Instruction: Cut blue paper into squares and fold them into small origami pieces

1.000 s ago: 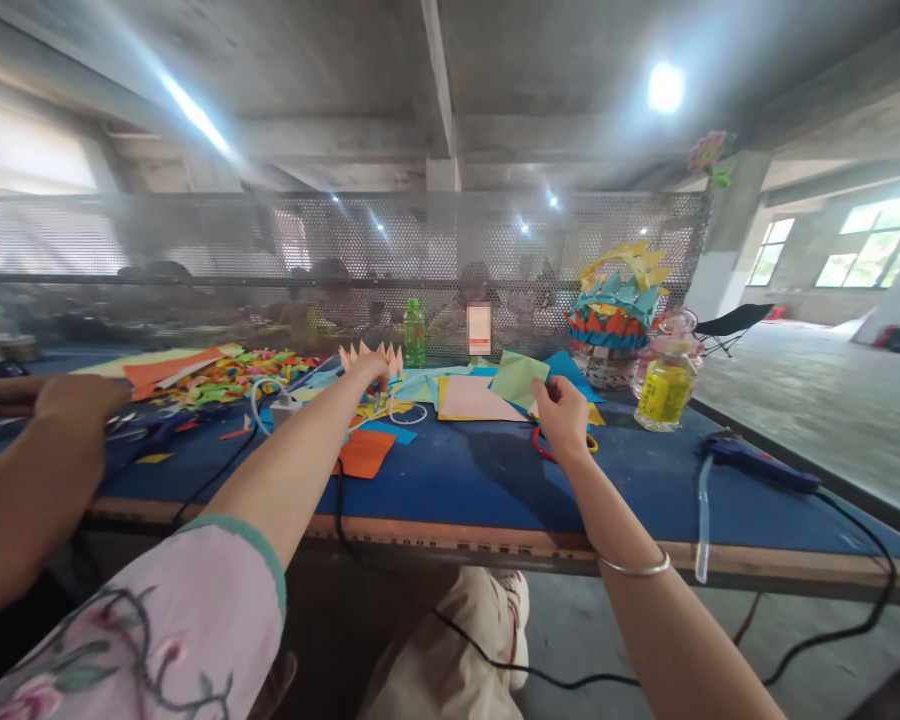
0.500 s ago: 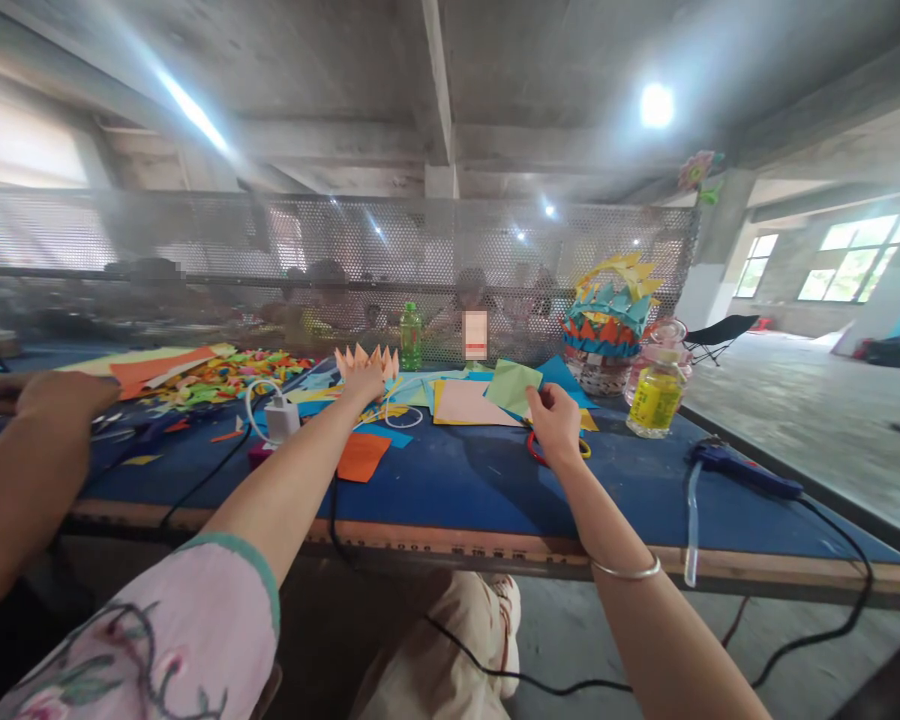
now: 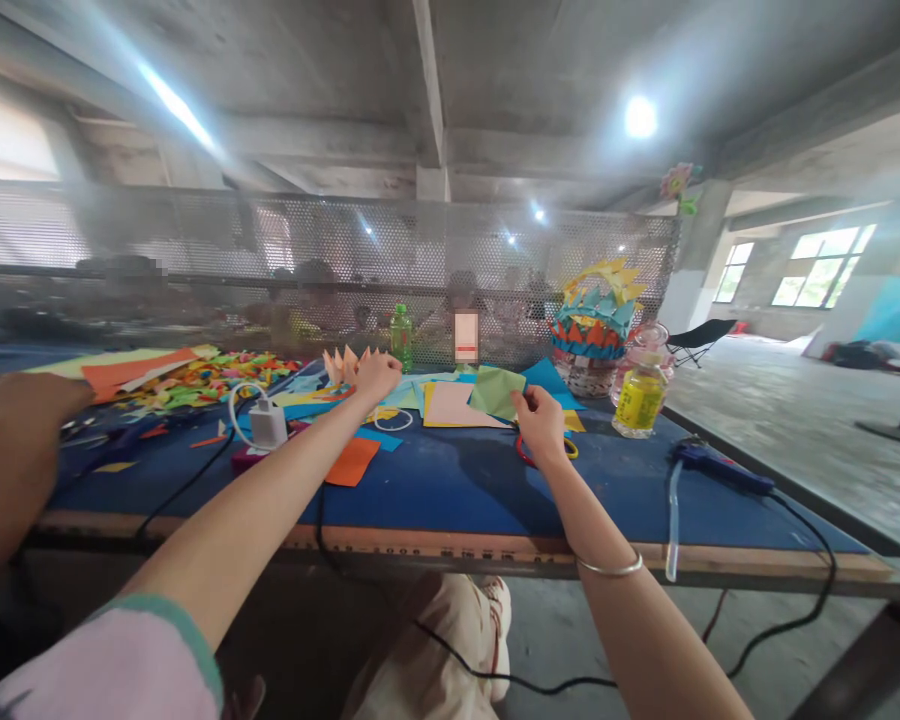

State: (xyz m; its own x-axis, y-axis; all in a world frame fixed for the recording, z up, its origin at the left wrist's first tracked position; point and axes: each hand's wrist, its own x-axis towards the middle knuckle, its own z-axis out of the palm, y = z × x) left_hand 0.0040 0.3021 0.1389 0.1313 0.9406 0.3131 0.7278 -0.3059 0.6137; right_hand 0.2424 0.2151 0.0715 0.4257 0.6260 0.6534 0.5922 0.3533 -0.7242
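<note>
My right hand (image 3: 540, 420) pinches the lower right corner of a green paper square (image 3: 497, 392), held above a pink sheet (image 3: 457, 404). Red and yellow scissors handles (image 3: 526, 450) show partly behind that hand. My left hand (image 3: 378, 376) is just right of a peach, pointed paper piece (image 3: 339, 364); its fingers are too small to tell whether they hold anything. An orange sheet (image 3: 352, 462) lies below my left wrist on the blue table (image 3: 435, 490).
A paper basket (image 3: 591, 325) and yellow-labelled bottle (image 3: 639, 400) stand right of my hands. The glue gun (image 3: 724, 470) lies at the right edge. A green bottle (image 3: 401, 338), white charger (image 3: 268, 424), paper scraps (image 3: 232, 378) and another person's arm (image 3: 15, 450) are farther left.
My left hand has moved right and slightly up, off the peach paper piece, which stays on the table. My right hand keeps its pinch on the green paper. The view has shifted slightly.
</note>
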